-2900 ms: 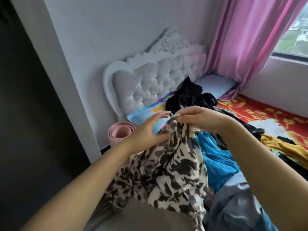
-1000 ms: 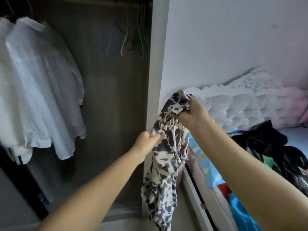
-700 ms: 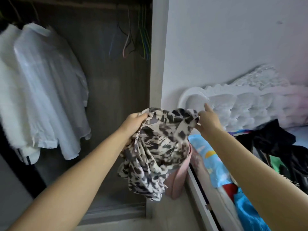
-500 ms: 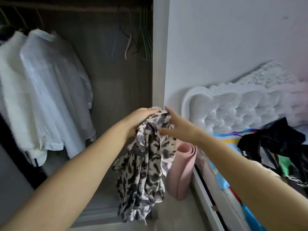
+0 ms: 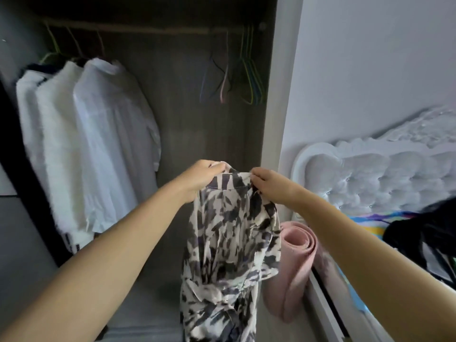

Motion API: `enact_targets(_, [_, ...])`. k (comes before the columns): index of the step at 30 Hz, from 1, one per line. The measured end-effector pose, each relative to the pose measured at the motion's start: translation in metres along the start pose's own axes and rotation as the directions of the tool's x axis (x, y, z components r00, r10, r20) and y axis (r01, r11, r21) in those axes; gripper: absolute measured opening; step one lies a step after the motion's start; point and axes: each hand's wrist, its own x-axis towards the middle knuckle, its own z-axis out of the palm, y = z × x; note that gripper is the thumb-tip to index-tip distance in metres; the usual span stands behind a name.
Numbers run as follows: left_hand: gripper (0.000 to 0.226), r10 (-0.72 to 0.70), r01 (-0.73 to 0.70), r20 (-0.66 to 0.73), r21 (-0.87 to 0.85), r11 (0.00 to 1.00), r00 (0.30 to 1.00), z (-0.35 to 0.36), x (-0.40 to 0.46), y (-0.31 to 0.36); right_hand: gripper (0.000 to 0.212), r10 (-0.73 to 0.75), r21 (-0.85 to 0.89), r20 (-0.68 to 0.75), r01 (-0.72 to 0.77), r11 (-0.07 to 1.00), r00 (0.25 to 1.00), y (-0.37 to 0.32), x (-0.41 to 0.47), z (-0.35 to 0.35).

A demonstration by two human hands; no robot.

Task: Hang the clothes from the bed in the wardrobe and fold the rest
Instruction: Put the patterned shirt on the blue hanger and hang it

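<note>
Wardrobe (image 5: pixel 222 144) holding white shirts (image 5: pixel 103 144), hangers (image 5: pixel 249 77)

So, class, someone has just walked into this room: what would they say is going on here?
A person stands at an open wardrobe, holding up a black-and-white patterned garment by its top edge, the left hand and right hand each gripping a side. It is not yet on a hanger. Empty hangers hang on the rail above, and white shirts already hang to the left. More clothes lie on the bed at the right.
</note>
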Motion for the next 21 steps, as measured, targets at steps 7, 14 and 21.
enact_targets(7, [0.023, 0.132, -0.238, 0.199, 0.747, 0.621, 0.971, -0.057, 0.023, -0.037, 0.02, -0.042, 0.042, -0.048, 0.044, 0.998, 0.998, -0.026, 0.058, 0.034])
enact_targets(14, [0.03, 0.214, -0.18, -0.148, 0.212, 0.96, 0.966, -0.131, 0.085, -0.059, 0.035, 0.035, -0.302, 0.191, 0.024, 0.953, 0.981, -0.069, 0.127, 0.059])
enact_targets(21, [0.028, 0.136, -0.132, -0.155, 0.035, 0.991, 0.979, -0.156, 0.122, -0.081, 0.025, 0.067, 0.073, -0.32, -0.045, 0.996, 0.945, -0.122, 0.204, 0.024])
